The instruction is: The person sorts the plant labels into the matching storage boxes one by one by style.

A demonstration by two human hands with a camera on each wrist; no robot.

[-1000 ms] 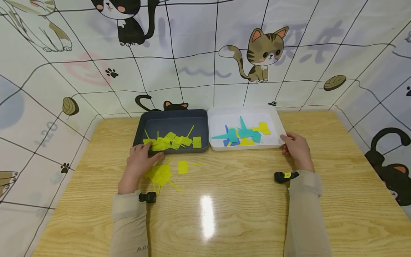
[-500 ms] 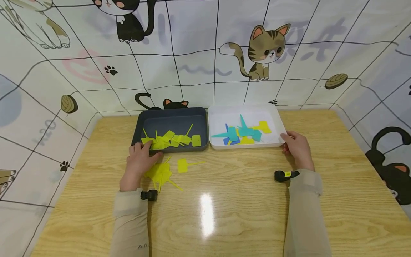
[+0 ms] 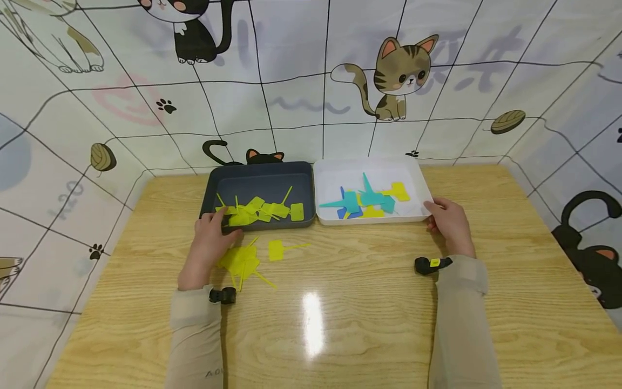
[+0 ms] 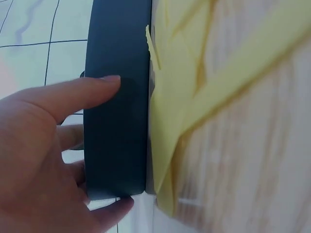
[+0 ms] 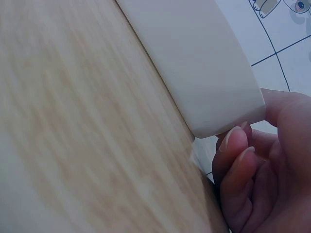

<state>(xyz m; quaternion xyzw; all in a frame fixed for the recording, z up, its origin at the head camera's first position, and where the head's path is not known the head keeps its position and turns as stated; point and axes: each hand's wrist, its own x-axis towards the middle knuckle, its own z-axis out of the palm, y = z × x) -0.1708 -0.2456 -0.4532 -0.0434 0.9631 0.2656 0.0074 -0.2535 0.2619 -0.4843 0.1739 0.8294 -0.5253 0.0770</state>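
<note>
My left hand (image 3: 209, 246) holds the front left corner of a dark grey tray (image 3: 264, 172). Its thumb lies along the tray's front wall in the left wrist view, while the other fingers reach over and around the corner, partly hidden. Flat yellow pieces with thin stems (image 3: 252, 210) lie inside that tray. At the white tray's (image 3: 335, 168) front right corner, my right hand (image 3: 452, 224) pinches the rim, thumb on top and fingers curled beneath. Turquoise pieces (image 3: 371, 199), blue pieces (image 3: 356, 214) and yellow pieces (image 3: 400, 191) lie in the white tray.
In front of the dark tray, a heap of yellow stemmed pieces (image 3: 240, 262) lies on the wooden table (image 3: 369, 313). A single yellow piece (image 3: 276, 250) lies to its right. The trays stand side by side near the cat-patterned backdrop (image 3: 296, 70).
The dark tray has shifted very slightly left, away from the white tray. My left fingers have moved a little at its corner. My right hand keeps its hold.
</note>
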